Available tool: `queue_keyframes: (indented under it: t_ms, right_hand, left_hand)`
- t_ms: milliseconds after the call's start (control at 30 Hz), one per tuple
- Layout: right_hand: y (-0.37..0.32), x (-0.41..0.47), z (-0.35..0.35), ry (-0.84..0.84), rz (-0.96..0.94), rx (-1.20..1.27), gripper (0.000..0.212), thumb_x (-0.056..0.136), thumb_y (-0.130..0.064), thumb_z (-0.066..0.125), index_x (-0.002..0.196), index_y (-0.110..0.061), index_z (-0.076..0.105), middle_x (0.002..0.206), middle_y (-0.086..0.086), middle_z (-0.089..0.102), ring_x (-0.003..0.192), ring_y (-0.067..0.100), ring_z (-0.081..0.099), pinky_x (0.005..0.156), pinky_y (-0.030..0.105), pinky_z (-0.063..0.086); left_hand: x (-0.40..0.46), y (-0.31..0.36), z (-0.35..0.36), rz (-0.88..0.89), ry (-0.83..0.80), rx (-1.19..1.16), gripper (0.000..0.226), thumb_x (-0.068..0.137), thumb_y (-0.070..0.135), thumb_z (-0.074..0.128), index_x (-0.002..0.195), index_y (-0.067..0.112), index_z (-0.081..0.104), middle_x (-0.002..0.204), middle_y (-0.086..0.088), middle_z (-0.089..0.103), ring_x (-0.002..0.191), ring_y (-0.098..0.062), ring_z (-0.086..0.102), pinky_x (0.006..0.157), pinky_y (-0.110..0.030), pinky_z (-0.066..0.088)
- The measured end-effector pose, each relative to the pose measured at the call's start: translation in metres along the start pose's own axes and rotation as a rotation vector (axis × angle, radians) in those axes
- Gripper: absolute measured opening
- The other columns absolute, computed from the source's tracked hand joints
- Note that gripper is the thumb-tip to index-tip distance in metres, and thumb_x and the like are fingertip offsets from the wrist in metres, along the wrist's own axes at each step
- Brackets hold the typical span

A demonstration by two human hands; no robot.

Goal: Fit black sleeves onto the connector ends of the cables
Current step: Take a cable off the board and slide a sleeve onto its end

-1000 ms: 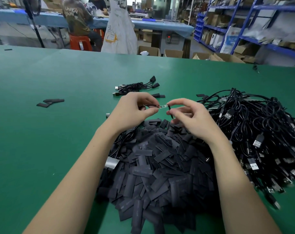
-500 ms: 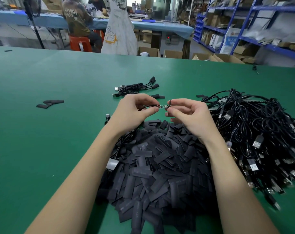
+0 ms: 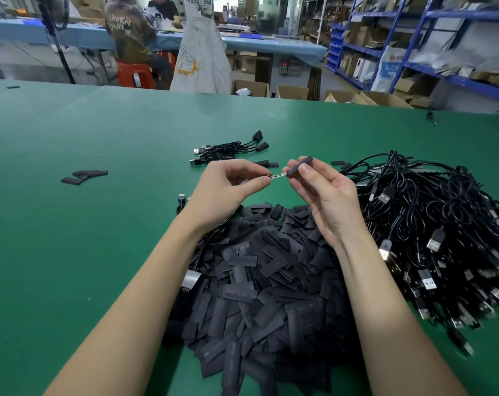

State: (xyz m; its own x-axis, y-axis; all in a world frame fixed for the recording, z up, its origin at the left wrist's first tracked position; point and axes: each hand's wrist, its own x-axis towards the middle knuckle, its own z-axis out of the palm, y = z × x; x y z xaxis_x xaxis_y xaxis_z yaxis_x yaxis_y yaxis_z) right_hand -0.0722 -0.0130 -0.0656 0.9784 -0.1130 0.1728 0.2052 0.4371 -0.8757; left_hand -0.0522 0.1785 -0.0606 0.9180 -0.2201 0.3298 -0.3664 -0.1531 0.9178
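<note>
Green matting covers the wide bench [image 3: 71, 252], with shelving and another worker's table far behind. Since a moment ago the right hand [image 3: 325, 201] has turned palm-up and lifted its flat black sleeve [image 3: 299, 166] into plain sight — pinched between thumb and fingertips, its open end now touching the tip of the small bare circuit-strip connector [image 3: 277, 176] that the left hand [image 3: 228, 192] pinches by its thin black cable. By my reading the mouth is lined up but the sleeve is not yet slid on.

Below the hands lies a heap of loose black sleeves [image 3: 265, 281]; to the right, a tangled mass of black USB cables [image 3: 442, 224]; beyond, a small bundle of finished cables [image 3: 228, 147] and a few stray sleeves [image 3: 84, 176] at left. Nothing blocks the hands — only the soft, flattened sleeve mouth may snag.
</note>
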Motion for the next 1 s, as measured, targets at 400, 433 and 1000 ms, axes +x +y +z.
queue_keyframes:
  t_ms: [400,433,1000]
  right_hand:
    - [0.009,0.003,0.005,0.018,-0.029,0.058,0.013,0.097,0.0,0.061,0.101,-0.007,0.071,0.099,0.01,0.078,0.102,0.02,0.073,0.084,0.021,0.056]
    - [0.009,0.003,0.006,0.017,-0.012,0.092,0.013,0.097,0.001,0.06,0.101,-0.006,0.071,0.099,0.011,0.078,0.101,0.02,0.073,0.083,0.021,0.057]
    - [0.008,-0.001,0.015,-0.015,0.118,0.195,0.014,0.097,-0.001,0.061,0.107,-0.007,0.068,0.1,0.011,0.077,0.096,0.017,0.073,0.081,0.023,0.058]
  left_hand:
    - [0.001,-0.001,0.004,0.017,0.034,-0.074,0.009,0.086,0.013,0.08,0.091,0.02,0.079,0.088,0.003,0.079,0.082,-0.007,0.07,0.081,-0.02,0.055]
    - [0.001,-0.001,0.004,0.018,0.036,-0.081,0.009,0.086,0.013,0.08,0.091,0.02,0.079,0.088,0.003,0.079,0.083,-0.007,0.07,0.081,-0.019,0.055]
    - [0.002,-0.006,0.011,0.051,0.063,-0.088,0.016,0.081,0.022,0.086,0.087,0.021,0.071,0.078,0.006,0.074,0.073,-0.009,0.063,0.071,-0.02,0.05]
